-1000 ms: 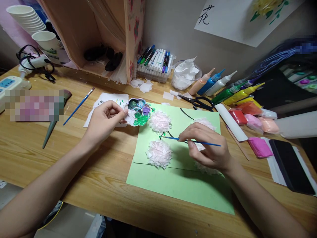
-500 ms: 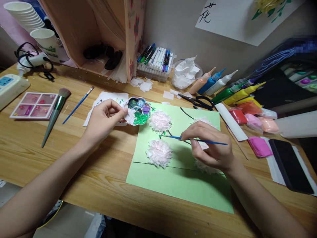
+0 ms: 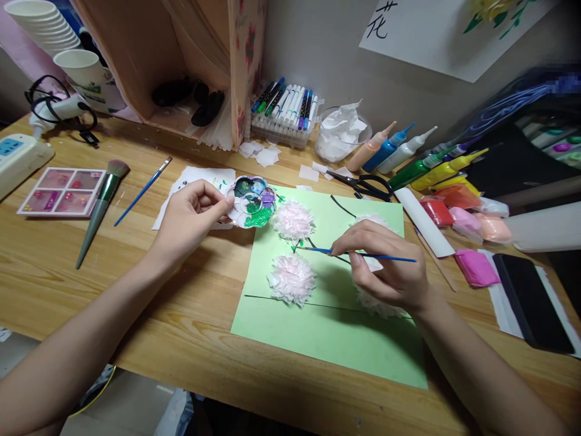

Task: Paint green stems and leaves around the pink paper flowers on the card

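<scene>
Between thumb and fingers, my left hand (image 3: 195, 212) pinches the rim of a flower-shaped paint palette (image 3: 258, 218). Green, purple and dark paint sit in its wells, and it is held by the upper left corner of a light green sheet (image 3: 331, 345). My right hand (image 3: 385, 266) grips a thin blue paintbrush (image 3: 376, 257). The brush tip meets the sheet at small green marks between two pale pink paper flowers, an upper one (image 3: 293, 220) and a lower one (image 3: 292, 279). More pink flowers on the right are partly hidden by my right hand. Black lines run across the sheet.
Black scissors (image 3: 370, 186) and paint bottles (image 3: 385, 150) lie beyond the sheet. On the right are clay packets (image 3: 476, 268) and a phone (image 3: 531, 303). Leftward lie another blue brush (image 3: 143, 191), a makeup brush (image 3: 102, 212) and a palette box (image 3: 61, 192). Markers (image 3: 285, 109) stand behind.
Almost nothing differs. The brush tip stays at the green marks between the two left flowers, and both hands keep their places.
</scene>
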`<state>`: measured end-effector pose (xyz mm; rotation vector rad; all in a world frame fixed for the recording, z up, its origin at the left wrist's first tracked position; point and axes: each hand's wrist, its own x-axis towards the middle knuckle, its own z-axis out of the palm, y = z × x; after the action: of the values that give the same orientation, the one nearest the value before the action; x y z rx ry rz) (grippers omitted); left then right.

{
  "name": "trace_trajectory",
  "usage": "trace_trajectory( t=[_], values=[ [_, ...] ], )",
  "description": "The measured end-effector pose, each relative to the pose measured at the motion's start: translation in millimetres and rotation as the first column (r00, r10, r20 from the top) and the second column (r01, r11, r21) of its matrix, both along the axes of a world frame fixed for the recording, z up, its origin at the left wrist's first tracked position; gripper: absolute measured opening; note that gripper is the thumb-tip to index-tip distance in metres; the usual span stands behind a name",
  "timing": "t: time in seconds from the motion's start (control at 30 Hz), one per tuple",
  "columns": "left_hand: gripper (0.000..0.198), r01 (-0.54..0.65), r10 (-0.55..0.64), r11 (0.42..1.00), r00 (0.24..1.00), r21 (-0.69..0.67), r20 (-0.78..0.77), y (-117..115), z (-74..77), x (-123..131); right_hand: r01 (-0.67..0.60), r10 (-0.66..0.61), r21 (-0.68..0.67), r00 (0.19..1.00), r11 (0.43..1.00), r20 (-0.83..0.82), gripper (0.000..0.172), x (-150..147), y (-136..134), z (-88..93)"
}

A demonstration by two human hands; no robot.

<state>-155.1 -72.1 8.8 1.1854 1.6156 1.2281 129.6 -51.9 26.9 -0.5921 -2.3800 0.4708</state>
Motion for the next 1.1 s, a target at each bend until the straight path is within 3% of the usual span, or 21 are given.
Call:
trace_trajectory(
  t=[0.47, 0.63, 0.73, 0.87, 1.1],
  values=[
    [0.015, -0.014, 0.014, 1.0, 1.0, -0.002, 0.002, 0.9, 1.2, 1.9, 0.004, -0.004, 0.012, 1.0, 1.0, -0.002, 0.02, -0.4, -0.4, 0.0],
    [0.017, 0.002, -0.002, 1.0, 1.0, -0.007, 0.029, 0.1, -0.6, 2.5, 0.118, -0.117, -0.016, 0.954, 0.993, -0.274, 0.023, 1.9, -5.8, -0.2],
    [0.019, 0.053, -0.053, 0.999, 0.996, -0.005, 0.077, -2.2, -2.3, 5.3, 0.109, -0.126, -0.067, 0.922, 0.992, -0.365, 0.025, 0.4, -9.3, -1.8],
    [0.021, 0.098, -0.096, 0.995, 0.993, -0.026, 0.061, -5.3, -2.5, 9.9, 0.02, -0.056, -0.138, 0.964, 0.99, -0.26, 0.027, -2.9, -11.2, -5.5],
    [0.023, 0.128, -0.125, 0.991, 0.987, -0.029, 0.099, -7.3, -1.5, 11.2, 0.004, -0.035, -0.166, 0.981, 0.986, -0.189, 0.026, -4.0, -11.7, -6.4]
  ],
)
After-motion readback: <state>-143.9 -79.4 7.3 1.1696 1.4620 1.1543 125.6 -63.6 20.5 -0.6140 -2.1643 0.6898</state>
